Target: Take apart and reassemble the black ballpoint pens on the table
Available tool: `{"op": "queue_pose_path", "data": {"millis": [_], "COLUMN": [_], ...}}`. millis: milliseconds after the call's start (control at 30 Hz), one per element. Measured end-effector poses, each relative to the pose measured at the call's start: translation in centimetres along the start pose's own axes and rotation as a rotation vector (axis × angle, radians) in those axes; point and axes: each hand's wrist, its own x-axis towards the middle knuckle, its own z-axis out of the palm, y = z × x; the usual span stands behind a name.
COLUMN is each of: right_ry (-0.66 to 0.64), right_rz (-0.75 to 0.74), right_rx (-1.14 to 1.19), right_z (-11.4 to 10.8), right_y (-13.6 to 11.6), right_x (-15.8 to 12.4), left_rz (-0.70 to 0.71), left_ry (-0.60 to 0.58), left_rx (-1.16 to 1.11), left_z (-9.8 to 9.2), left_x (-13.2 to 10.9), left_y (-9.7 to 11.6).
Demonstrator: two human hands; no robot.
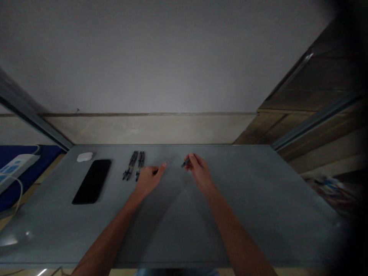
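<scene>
My left hand point(149, 177) is closed, its thumb pressed toward the fingertips. A tiny pale tip shows just past the thumb, too small to name. To its right, my right hand point(199, 168) pinches a short dark pen part point(185, 163) between thumb and fingers, angled down to the left. The two hands are apart, above the grey tabletop point(178, 218). Beside my left hand lie several dark pens in two bunches, one bunch of pens point(130, 166) further left and another bunch point(140, 165) partly near the knuckles.
A black smartphone point(92, 181) lies left of the pens, with a white earbud case point(84, 156) behind it. A white power strip point(17, 168) with cables is beyond the table's left edge. A wall point(161, 130) rises behind the table, and metal posts point(313, 120) stand at both back corners.
</scene>
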Motion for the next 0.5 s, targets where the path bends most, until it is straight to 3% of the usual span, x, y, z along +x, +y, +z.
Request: {"op": "queue_pose_path", "data": {"millis": [133, 233, 367, 500], "right_ry": [-0.011, -0.026, 0.018, 0.092], "right_rz": [-0.109, -0.085, -0.077, -0.089], "right_rx": [-0.778, -1.110, -1.228, -1.143], "right_z": [-1.2, -1.7, -1.9, -1.6], "right_y": [0.8, 1.4, 1.8, 1.5], "right_x": [0.2, 0.1, -0.1, -0.1], "left_rz": [-0.062, -0.045, 0.037, 0.135], "left_ry": [0.036, 0.051, 0.058, -0.005], "left_rx": [-0.085, -0.096, -0.065, -0.010], "left_z": [-0.4, -0.6, -0.4, -0.1], "left_x": [0.1, 0.2, 0.2, 0.0], "left_y": [0.1, 0.2, 0.1, 0.2]}}
